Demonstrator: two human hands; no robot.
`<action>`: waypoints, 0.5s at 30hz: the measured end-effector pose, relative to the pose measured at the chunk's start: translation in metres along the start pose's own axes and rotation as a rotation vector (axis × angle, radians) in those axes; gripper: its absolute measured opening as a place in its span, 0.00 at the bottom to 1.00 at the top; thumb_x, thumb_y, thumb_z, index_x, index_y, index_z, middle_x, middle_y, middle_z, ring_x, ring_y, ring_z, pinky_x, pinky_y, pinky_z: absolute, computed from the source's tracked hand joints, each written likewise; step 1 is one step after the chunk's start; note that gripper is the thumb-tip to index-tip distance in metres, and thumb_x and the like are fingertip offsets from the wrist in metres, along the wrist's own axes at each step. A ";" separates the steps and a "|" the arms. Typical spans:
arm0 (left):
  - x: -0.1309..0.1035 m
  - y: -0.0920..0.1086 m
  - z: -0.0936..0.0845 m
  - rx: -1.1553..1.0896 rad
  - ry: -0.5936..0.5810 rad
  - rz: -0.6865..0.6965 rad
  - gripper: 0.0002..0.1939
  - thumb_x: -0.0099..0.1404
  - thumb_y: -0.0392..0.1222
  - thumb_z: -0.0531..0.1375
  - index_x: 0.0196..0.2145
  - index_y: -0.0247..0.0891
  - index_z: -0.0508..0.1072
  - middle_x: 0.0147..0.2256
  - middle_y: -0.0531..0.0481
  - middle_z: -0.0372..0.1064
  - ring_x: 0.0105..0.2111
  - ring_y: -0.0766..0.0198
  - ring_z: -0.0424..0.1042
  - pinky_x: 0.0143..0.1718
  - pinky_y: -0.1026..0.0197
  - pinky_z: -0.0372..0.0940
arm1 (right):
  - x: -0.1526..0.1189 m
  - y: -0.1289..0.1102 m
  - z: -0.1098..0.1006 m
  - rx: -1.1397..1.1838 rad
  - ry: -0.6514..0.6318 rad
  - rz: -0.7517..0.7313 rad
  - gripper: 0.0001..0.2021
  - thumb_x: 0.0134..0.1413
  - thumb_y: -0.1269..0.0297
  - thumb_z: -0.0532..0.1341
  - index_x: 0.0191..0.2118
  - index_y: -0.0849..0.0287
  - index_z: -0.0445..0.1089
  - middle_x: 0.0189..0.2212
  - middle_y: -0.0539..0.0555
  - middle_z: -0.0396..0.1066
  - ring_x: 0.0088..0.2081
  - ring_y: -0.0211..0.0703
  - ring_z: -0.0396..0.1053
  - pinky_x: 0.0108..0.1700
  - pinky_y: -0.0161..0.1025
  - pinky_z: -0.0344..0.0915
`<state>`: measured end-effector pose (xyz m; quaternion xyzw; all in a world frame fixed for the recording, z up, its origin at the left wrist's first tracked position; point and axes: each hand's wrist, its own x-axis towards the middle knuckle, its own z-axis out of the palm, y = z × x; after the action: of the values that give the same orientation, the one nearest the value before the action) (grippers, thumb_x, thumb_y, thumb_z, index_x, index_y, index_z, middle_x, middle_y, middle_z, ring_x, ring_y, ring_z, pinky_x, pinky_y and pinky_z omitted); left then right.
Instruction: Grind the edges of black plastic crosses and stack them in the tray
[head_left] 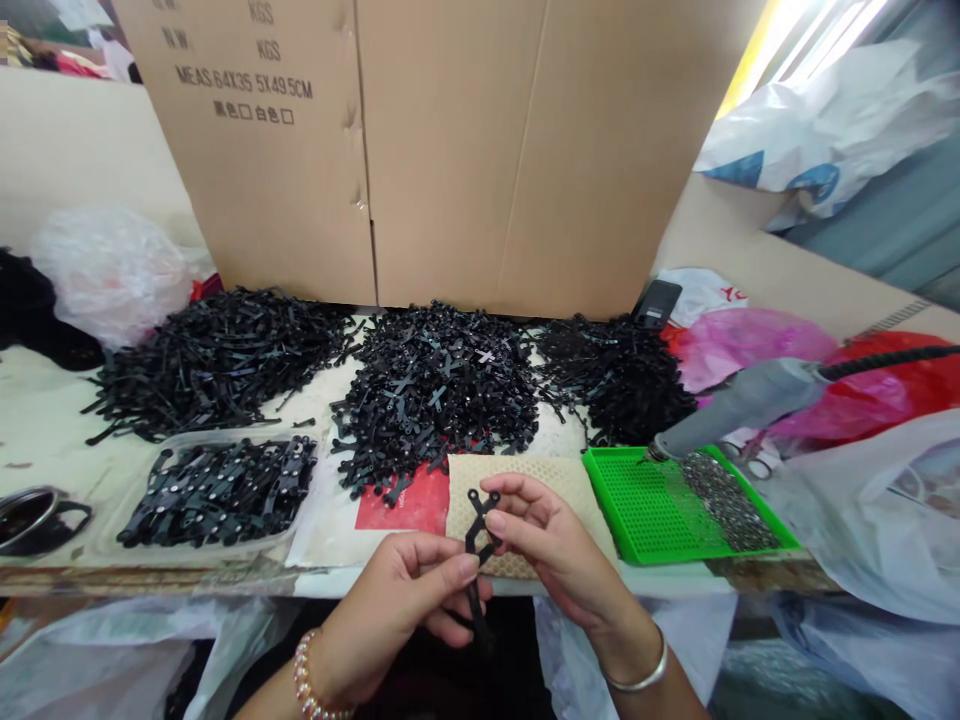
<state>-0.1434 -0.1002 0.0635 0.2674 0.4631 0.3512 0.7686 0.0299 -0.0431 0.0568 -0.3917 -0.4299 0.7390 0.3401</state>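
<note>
With the left hand (420,585) and right hand (546,535) both pinching the black scissor linkage (480,521) over the honeycomb-textured pad (577,500), steady its lower end and keep the crossed strips flat, avoiding twist

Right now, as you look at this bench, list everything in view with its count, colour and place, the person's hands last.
Cardboard box: 1, brown, back
Strip piles: 3, black, before the box
Tub: 1, clear, front left, holding black strips
Cup: 1, dark, left edge
Dark bundle: 1, black, far left
Bags: several, clear/white/pink/red, both sides and below
Phone-like object: 1, dark, by right pile
Mat: 1, cream, front middle
Tray: 1, green, front right
Metal bits: too many to count, silvery, in tray
Corded tool: 1, grey, above tray
Linked strips: 1 piece, black, between hands
Bracelet: 1, pinkish, left wrist
Bangle: 1, silver, right wrist
Left hand: 1, bare, front middle
Right hand: 1, bare, front middle
</note>
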 end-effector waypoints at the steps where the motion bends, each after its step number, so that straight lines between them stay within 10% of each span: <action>1: 0.001 0.000 0.000 0.004 -0.004 -0.002 0.20 0.54 0.53 0.66 0.34 0.31 0.76 0.32 0.43 0.74 0.27 0.68 0.70 0.25 0.70 0.67 | 0.000 0.000 0.000 -0.011 -0.004 0.004 0.19 0.48 0.60 0.70 0.45 0.60 0.69 0.29 0.50 0.68 0.31 0.35 0.67 0.32 0.29 0.64; 15: 0.004 -0.001 0.006 0.063 0.043 0.042 0.21 0.52 0.54 0.66 0.30 0.30 0.76 0.29 0.45 0.73 0.28 0.67 0.68 0.23 0.69 0.67 | 0.001 0.005 -0.004 -0.018 0.018 -0.004 0.19 0.45 0.62 0.72 0.43 0.60 0.69 0.28 0.49 0.69 0.29 0.32 0.66 0.32 0.27 0.63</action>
<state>-0.1368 -0.0980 0.0632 0.2935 0.4846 0.3579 0.7422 0.0316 -0.0428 0.0505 -0.4004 -0.4343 0.7309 0.3418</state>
